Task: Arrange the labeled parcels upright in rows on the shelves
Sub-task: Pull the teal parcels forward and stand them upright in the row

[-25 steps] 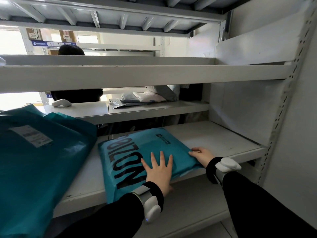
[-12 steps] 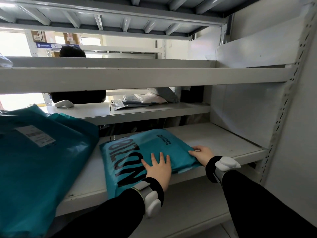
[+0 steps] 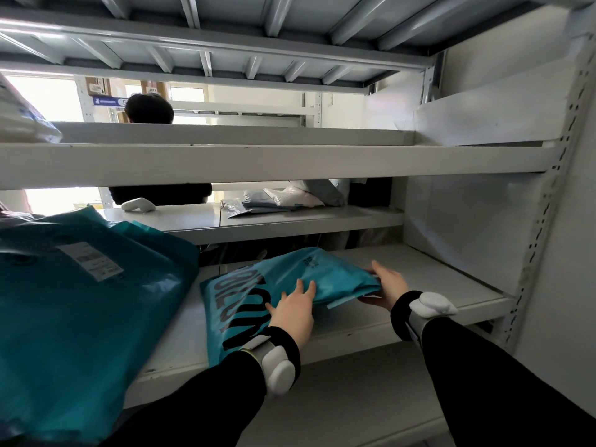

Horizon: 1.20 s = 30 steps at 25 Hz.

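A teal plastic parcel with large black lettering (image 3: 258,285) lies on the white shelf (image 3: 429,269) in front of me, its right edge raised off the board. My right hand (image 3: 385,283) grips that raised right edge, fingers on top and thumb underneath. My left hand (image 3: 295,312) rests flat on the parcel's near part, fingers spread. A much larger teal parcel (image 3: 80,304) with a white label (image 3: 92,261) leans at the left of the same shelf, close to the camera.
Beyond the shelf, another shelf (image 3: 290,221) carries several grey and white bags (image 3: 283,200) and a white handheld device (image 3: 138,204). A person in black (image 3: 151,111) stands behind it. An upper shelf board (image 3: 258,162) hangs overhead. A grey side panel (image 3: 467,227) closes the right.
My right hand has slid under the lettered parcel's right edge and lifted it off the shelf. My left hand stayed pressed on the near part.
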Each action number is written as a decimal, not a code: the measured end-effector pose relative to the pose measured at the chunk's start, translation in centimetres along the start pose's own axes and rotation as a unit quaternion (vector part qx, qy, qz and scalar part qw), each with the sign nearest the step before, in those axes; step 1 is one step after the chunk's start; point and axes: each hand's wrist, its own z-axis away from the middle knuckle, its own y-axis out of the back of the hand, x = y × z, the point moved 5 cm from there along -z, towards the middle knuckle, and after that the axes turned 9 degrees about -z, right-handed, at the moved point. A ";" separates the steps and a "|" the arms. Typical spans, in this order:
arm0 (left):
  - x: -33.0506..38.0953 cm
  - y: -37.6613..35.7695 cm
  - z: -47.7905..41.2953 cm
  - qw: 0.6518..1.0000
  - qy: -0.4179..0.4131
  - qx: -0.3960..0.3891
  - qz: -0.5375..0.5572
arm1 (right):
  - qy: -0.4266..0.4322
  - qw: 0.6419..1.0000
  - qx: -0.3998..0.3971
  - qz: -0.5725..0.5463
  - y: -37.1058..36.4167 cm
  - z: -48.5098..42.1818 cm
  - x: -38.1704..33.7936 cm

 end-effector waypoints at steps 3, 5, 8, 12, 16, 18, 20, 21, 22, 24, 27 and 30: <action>-1.7 0.9 -0.1 0.997 -0.001 0.042 0.061 | -0.009 0.999 -0.038 0.015 -1.6 0.1 0.4; -2.7 1.7 -0.1 0.992 0.004 0.075 0.105 | -0.019 0.995 -0.068 0.065 -3.1 0.3 1.0; -4.4 3.2 0.4 0.980 0.013 0.118 0.161 | -0.045 0.981 -0.116 0.149 -5.8 0.5 2.9; -7.3 4.9 1.6 0.960 0.032 0.185 0.206 | -0.058 0.963 -0.173 0.200 -10.7 1.5 5.4; -9.6 6.4 3.2 0.928 0.039 0.237 0.285 | -0.046 0.949 -0.230 0.210 -15.6 2.5 7.6; -11.0 7.1 4.0 0.905 0.050 0.259 0.334 | -0.041 0.946 -0.249 0.203 -18.0 3.0 8.6; -12.5 7.6 4.5 0.874 0.058 0.280 0.393 | -0.039 0.947 -0.257 0.188 -19.9 3.2 9.2; -13.2 7.8 4.8 0.858 0.063 0.287 0.422 | -0.037 0.947 -0.260 0.184 -20.7 3.3 9.4; -14.2 8.0 5.2 0.843 0.070 0.296 0.443 | -0.034 0.946 -0.264 0.183 -21.7 3.5 9.7; -15.8 8.7 6.1 0.827 0.082 0.322 0.454 | -0.021 0.942 -0.274 0.193 -23.2 3.8 9.8; -17.8 9.7 7.8 0.806 0.092 0.351 0.467 | -0.004 0.935 -0.290 0.206 -25.2 4.5 10.0; -19.6 10.1 8.9 0.796 0.102 0.362 0.474 | 0.004 0.930 -0.309 0.202 -26.8 5.5 10.5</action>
